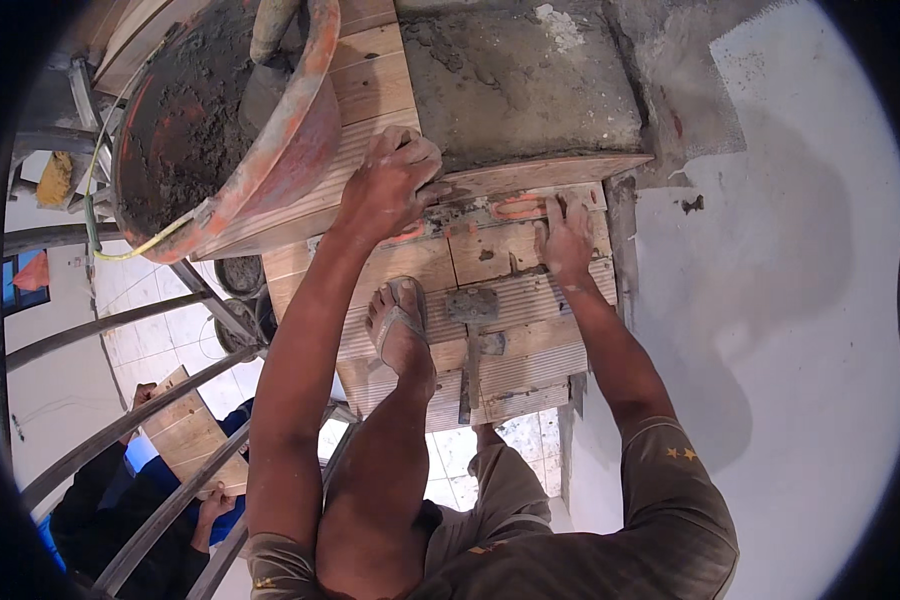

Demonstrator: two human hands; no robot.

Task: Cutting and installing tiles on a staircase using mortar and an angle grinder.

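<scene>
A mortar-smeared spirit level [470, 214] with orange-rimmed slots lies across a wood-look stair tile. Behind it, a narrow wood-look tile [545, 174] stands on edge against a step of wet mortar [520, 85]. My left hand [395, 180] is closed at the left end of that upright tile, above the level; its fingers hide what they grip. Toward the level's right end, my right hand [568, 238] rests with fingers stretched out over the level and tile. A mortar-covered mallet [472, 306] lies on the steps below, right of my sandalled foot [400, 325].
A large orange tub [315, 120] of mortar with a trowel [267, 90] in it stands at upper left. Metal railings [120, 335] run along the left. Below them another person holds a wood-look tile [198, 430]. A white wall [770, 330] bounds the right.
</scene>
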